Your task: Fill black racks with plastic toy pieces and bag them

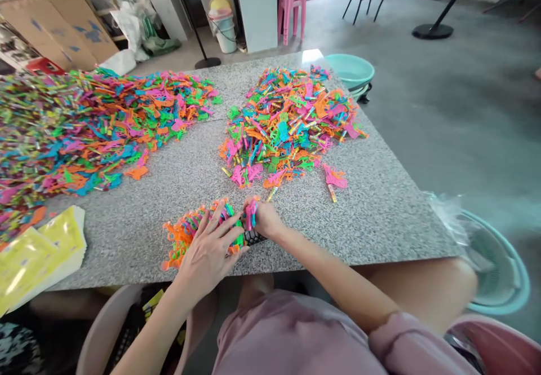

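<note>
Fingers spread apart, the left hand (207, 251) is lying palm down over packed rows of bright plastic pieces (180, 238), apparently steadying them, though how firmly it is pressing I cannot tell. Just beside its fingertips, the right hand (266, 219) is closing its fingers around a small pink-and-blue bunch (251, 214), clamping it above or against the bare end of a black grid (254, 237); whether the bunch is touching the cells is too small to make out. That grid is lying near the table's front edge, its left part disappearing beneath the rows and the left hand. Judging by this, the person is in the middle of filling the grid, with only a short stretch showing bare. Seating the bunch would be calling for lining its ends up with free cells, while the left hand is keeping neighbouring pieces from tipping. Beyond the hands, a loose heap (291, 121) of similar pieces is spreading across the speckled table (359, 206).
</note>
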Action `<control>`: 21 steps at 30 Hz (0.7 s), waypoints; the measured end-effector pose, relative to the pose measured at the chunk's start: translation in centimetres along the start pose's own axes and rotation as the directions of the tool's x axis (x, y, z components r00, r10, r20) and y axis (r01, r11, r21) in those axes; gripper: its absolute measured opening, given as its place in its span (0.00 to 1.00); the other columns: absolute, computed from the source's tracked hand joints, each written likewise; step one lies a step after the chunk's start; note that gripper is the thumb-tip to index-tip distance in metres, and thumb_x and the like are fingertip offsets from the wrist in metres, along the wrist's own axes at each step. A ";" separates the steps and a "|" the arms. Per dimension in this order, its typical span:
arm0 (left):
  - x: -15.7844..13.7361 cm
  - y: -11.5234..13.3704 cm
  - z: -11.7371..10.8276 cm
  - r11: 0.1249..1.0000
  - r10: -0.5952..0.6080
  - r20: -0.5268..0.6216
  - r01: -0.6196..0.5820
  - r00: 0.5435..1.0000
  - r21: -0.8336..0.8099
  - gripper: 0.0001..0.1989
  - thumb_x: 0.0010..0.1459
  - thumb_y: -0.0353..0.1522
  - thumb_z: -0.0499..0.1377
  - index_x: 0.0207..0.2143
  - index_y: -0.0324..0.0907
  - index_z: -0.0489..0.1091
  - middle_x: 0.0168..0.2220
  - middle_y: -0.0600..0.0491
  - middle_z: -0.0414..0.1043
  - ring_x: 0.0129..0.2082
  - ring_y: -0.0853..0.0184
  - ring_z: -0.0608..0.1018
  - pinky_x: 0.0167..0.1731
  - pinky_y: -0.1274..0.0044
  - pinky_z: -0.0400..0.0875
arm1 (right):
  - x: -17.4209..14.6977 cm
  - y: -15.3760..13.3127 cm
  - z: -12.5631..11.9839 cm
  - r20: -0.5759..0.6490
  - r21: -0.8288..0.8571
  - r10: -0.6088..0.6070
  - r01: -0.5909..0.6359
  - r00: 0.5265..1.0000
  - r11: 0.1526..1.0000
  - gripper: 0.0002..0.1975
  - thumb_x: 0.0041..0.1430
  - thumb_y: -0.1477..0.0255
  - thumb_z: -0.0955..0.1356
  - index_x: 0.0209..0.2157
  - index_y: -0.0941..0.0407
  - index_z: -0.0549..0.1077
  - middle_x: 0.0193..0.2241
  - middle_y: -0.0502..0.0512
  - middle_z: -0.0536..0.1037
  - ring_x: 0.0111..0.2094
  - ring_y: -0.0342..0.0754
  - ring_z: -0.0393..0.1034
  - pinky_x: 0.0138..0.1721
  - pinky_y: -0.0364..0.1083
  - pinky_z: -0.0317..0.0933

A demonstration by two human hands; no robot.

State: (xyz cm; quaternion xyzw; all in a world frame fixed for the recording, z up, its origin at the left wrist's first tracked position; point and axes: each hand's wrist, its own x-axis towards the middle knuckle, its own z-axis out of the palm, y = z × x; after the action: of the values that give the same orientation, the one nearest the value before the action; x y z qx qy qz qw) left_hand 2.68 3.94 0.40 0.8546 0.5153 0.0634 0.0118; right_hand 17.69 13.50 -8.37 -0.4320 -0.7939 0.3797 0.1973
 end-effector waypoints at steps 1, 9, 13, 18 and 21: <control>0.0 0.0 0.0 1.000 0.005 -0.003 -0.005 1.000 0.002 0.12 0.64 0.38 0.56 0.46 0.45 0.72 0.58 0.49 0.68 0.67 0.48 0.53 0.62 0.49 0.53 | 0.3 -0.2 0.2 0.033 -0.060 -0.004 0.006 0.999 0.998 0.09 0.54 0.76 0.68 0.39 0.57 0.73 0.35 0.56 0.79 0.38 0.49 0.75 0.40 0.43 0.63; 0.2 -0.2 0.0 0.997 0.076 -0.079 -0.075 0.994 0.011 0.11 0.63 0.33 0.57 0.47 0.47 0.73 0.59 0.48 0.66 0.67 0.52 0.56 0.64 0.52 0.51 | 2.5 -2.1 -1.2 0.210 -0.276 -0.079 0.137 0.975 0.951 0.16 0.57 0.75 0.66 0.49 0.57 0.71 0.37 0.58 0.80 0.40 0.52 0.74 0.39 0.44 0.63; 0.4 -0.3 0.1 0.991 0.132 -0.061 -0.130 0.989 0.040 0.10 0.63 0.33 0.56 0.45 0.46 0.73 0.52 0.51 0.74 0.63 0.54 0.63 0.65 0.53 0.50 | 2.1 -2.6 -0.3 0.216 -0.258 -0.085 0.141 0.973 0.956 0.10 0.61 0.74 0.64 0.43 0.56 0.74 0.35 0.57 0.79 0.39 0.52 0.74 0.39 0.45 0.64; 0.4 -0.8 0.8 0.989 0.146 -0.123 -0.143 0.981 0.033 0.13 0.64 0.37 0.56 0.46 0.42 0.72 0.48 0.49 0.77 0.62 0.53 0.65 0.63 0.56 0.55 | -1.7 1.4 -3.1 -0.178 -0.208 -0.021 -0.016 0.984 0.978 0.15 0.57 0.73 0.70 0.47 0.54 0.71 0.45 0.58 0.76 0.47 0.51 0.71 0.46 0.46 0.63; 0.5 -1.2 1.1 0.984 0.177 -0.140 -0.177 0.974 0.011 0.12 0.64 0.38 0.55 0.43 0.43 0.73 0.47 0.51 0.77 0.61 0.51 0.65 0.62 0.54 0.56 | -4.3 6.3 -9.5 -0.551 -0.182 0.340 -0.507 0.762 0.843 0.19 0.55 0.65 0.72 0.45 0.58 0.70 0.45 0.64 0.75 0.44 0.55 0.71 0.43 0.49 0.63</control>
State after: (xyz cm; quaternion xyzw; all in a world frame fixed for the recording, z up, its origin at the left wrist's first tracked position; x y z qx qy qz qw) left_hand 2.00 4.98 -0.73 0.8904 0.4368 0.1246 -0.0298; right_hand 29.54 16.15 -7.09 -0.7112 -0.6457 0.1560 0.2303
